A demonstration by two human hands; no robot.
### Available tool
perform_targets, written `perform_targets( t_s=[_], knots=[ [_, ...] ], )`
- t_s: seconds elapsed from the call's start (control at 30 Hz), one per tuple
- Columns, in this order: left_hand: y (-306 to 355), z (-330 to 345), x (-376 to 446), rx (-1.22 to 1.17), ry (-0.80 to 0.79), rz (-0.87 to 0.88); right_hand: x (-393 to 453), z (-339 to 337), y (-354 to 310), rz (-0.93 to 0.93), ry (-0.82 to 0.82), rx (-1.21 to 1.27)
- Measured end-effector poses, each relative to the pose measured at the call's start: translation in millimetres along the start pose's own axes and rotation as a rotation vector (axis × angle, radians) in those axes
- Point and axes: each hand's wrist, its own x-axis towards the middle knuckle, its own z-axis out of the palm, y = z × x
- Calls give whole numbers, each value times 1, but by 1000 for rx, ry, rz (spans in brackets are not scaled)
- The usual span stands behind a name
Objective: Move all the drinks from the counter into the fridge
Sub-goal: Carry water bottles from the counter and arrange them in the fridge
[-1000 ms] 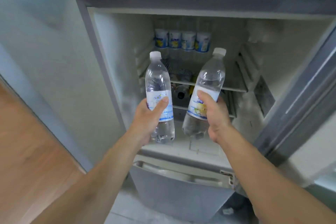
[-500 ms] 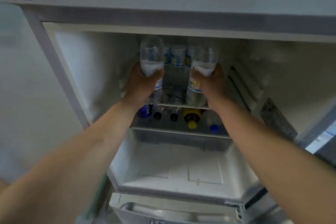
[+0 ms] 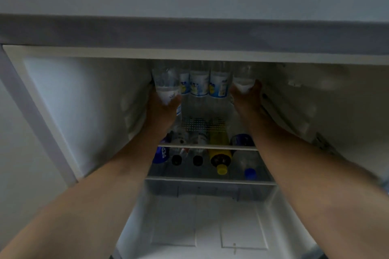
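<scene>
In the head view, the open fridge [image 3: 63, 111] fills the frame, and both arms are extended deep into its upper compartment. A clear water bottle [image 3: 166, 84] is gripped by the left hand [image 3: 162, 111] at about 11 o'clock from the picture's centre, fingers curled round its labelled lower body. A second clear bottle [image 3: 243, 79] is gripped by the right hand [image 3: 248, 101] at about 1 o'clock. Both bottles are held upright above the wire shelf [image 3: 202, 125]; whether they touch it cannot be told. Between them, at 12 o'clock, a row of labelled bottles [image 3: 199, 85] is seen at the back. On the lower shelf [image 3: 210, 180], toward 6 o'clock, several bottles are laid on their sides, among them a yellow-capped bottle [image 3: 220, 159].
</scene>
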Motion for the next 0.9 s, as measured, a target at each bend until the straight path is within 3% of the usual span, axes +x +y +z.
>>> perform_targets(
  t_s=[0.23,0.37,0.4,0.63,0.9],
  knots=[
    [-9,1,25,56,17,-2,20,14,17,-30,-30,-147],
    [-9,2,29,104,33,68,11,9,20,-42,85,-653],
    [-10,2,29,112,35,71,7,8,20,-35,71,-685],
    [-16,0,27,258,41,91,12,10,13,43,-4,-607],
    [-12,-4,23,746,-41,15,13,1,14,55,-86,-654]
  ],
)
